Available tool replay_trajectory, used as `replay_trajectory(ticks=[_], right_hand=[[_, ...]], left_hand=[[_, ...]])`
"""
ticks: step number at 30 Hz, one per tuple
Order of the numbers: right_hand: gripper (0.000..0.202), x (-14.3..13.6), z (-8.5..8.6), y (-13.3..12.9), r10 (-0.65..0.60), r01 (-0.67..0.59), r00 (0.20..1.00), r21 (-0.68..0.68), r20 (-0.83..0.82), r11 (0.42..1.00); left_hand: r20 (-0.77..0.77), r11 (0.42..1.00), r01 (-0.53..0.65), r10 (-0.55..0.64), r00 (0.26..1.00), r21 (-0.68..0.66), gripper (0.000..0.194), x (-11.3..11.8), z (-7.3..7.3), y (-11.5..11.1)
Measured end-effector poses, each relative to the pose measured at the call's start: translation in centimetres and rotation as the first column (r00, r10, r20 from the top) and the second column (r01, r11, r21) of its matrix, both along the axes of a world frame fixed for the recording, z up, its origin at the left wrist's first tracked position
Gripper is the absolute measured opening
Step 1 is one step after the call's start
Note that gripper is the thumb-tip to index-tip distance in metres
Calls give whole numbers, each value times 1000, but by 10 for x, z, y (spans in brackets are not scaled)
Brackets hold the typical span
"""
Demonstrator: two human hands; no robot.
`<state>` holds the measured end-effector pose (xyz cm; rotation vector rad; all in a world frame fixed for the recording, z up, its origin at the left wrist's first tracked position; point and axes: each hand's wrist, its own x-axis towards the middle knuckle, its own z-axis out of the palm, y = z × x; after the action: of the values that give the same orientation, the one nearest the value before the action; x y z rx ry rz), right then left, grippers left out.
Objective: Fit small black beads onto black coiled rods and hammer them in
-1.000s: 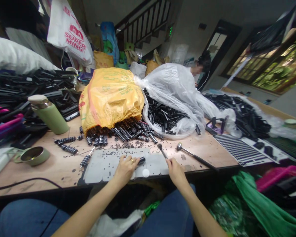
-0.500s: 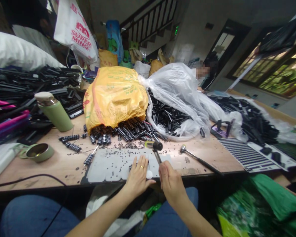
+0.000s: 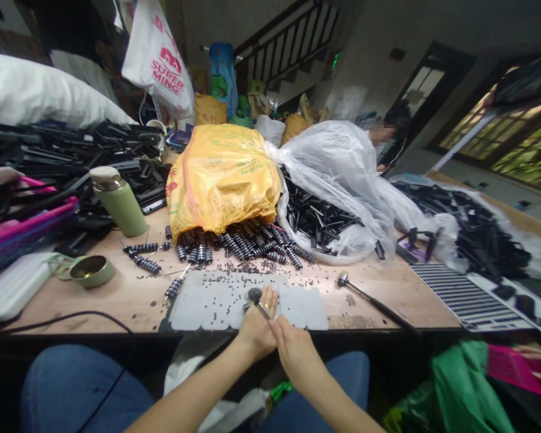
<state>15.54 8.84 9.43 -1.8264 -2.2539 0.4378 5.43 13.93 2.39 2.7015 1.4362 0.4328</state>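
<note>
My right hand (image 3: 293, 344) is closed round the handle of a small hammer (image 3: 255, 296), whose dark round head is over my left hand. My left hand (image 3: 258, 328), a ring on one finger, lies low over the grey mat (image 3: 189, 307) at the table's front edge. Its fingers point forward; a small dark part shows beside them, and the hammer partly hides them. Tiny black pieces (image 3: 216, 296) are scattered on the mat and behind it. Black-and-silver ringed rods (image 3: 243, 242) lie in a heap behind the mat.
A second hammer (image 3: 374, 299) lies to the right, beside a striped sheet (image 3: 451, 294). Behind stand a yellow sack (image 3: 225, 180) and a clear bag (image 3: 342, 174) of black parts. A green bottle (image 3: 121, 204) and cup (image 3: 91, 270) are at left. A person (image 3: 390, 138) is at the back right.
The hammer in my right hand has swung left and down, from beside my left hand to over it. The two hands are now close together. The whole view has shifted slightly.
</note>
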Motion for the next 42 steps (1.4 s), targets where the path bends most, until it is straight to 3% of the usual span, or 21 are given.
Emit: replay_trajectory(ticks=[4,7,8,9,10,11,13,15,18,21,23,25,27,29,31,32,34,37,39,42], right_hand=[[42,36,10,19,-157,165,985,123,-72,979],[37,72,-6,37,-272,263,962,169,33,950],[35,83,-15,42,-305,288,950,179,75,941],[34,92,-24,46,-336,312,935,186,115,932],[33,100,-33,50,-363,333,920,191,148,923],[32,106,-41,54,-381,346,908,199,174,917],[29,114,-50,64,-374,329,909,233,183,915],[24,119,-48,83,-336,284,931,298,139,911],[20,126,-31,127,-370,326,927,359,60,875],[20,132,-15,180,-432,397,901,335,33,854],[20,133,-11,212,-470,446,883,289,16,847],[18,132,-13,236,-513,501,858,220,-3,837],[15,131,-13,252,-548,545,836,158,-31,823],[14,131,-11,256,-560,566,825,134,-80,814],[11,130,-6,251,-539,559,828,158,-154,814],[10,129,-4,244,-513,546,835,187,-199,816],[15,121,-2,229,-429,503,854,260,-293,824],[20,102,-9,207,-285,438,861,333,-421,835],[23,88,-16,199,-224,421,838,328,-497,846],[29,63,-23,186,-130,363,794,292,-593,885]], left_hand=[[8,987,-67,69,998,-149,35,-5,24,-2],[65,974,13,1,998,-225,31,-19,45,9],[107,977,-23,47,993,-214,35,-26,52,20],[130,970,-155,181,975,-188,38,-33,57,36],[148,923,-352,374,916,-153,41,-40,62,55],[158,832,-535,554,818,-147,43,-47,65,76],[149,753,-636,657,739,-167,50,-56,67,115],[134,724,-660,688,713,-200,48,-59,63,144],[129,739,-640,670,731,-213,37,-56,54,160],[143,777,-595,625,767,-207,37,-52,48,154],[279,807,-538,590,758,-246,40,-49,47,144],[507,811,-428,584,633,-399,40,-46,50,130],[647,748,-182,650,399,-639,37,-43,54,113],[626,614,126,754,199,-779,33,-42,58,93],[564,512,320,820,92,-797,24,-42,61,74],[546,492,357,836,62,-794,18,-41,61,67],[561,515,352,827,36,-782,11,-38,60,57],[669,639,242,741,63,-730,22,-27,55,56],[720,703,161,689,86,-693,29,-20,53,61],[751,744,101,651,111,-660,36,-18,55,66]])
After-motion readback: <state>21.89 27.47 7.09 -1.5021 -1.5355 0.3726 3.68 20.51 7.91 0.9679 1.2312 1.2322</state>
